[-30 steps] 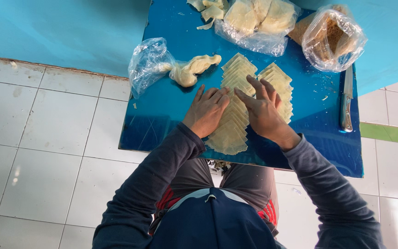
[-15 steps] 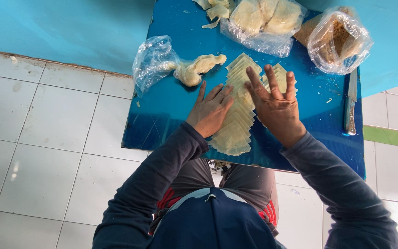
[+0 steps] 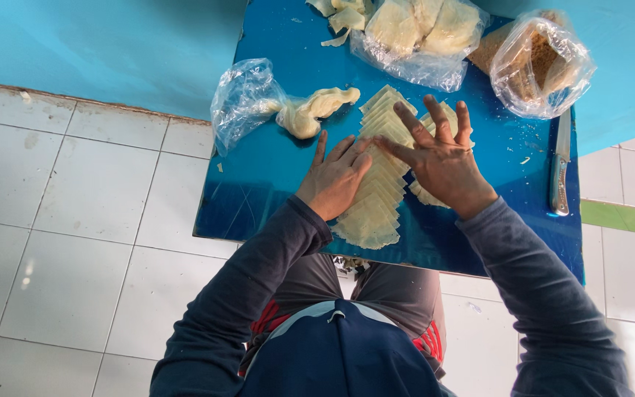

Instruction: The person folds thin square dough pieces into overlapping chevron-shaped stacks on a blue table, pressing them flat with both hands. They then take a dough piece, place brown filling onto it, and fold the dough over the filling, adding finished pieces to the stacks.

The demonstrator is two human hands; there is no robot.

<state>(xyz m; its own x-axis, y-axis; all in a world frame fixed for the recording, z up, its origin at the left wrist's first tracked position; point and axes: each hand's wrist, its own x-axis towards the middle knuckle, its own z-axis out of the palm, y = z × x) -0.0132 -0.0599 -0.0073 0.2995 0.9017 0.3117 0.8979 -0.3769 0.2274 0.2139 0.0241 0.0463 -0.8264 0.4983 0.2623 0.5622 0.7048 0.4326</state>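
Observation:
A row of thin pale dough sheets [image 3: 373, 209] lies overlapped on a blue table [image 3: 259, 176]. My left hand [image 3: 334, 179] rests flat on the left edge of that row, fingers pointing away from me. My right hand [image 3: 441, 160] hovers with fingers spread over a second row of sheets [image 3: 442, 117] to the right, its thumb reaching toward the first row. Neither hand grips anything.
A twisted lump of dough [image 3: 316, 110] sticks out of a clear plastic bag [image 3: 242, 99] at the left. More bagged dough [image 3: 420, 33] and a bag of brown filling [image 3: 542, 66] sit at the far edge. A knife [image 3: 558, 173] lies at the right. White tiled floor [image 3: 60, 220] surrounds the table.
My right hand has lifted off the first row and moved right, over the second row, with its fingers spreading. My left hand has stayed on the sheets.

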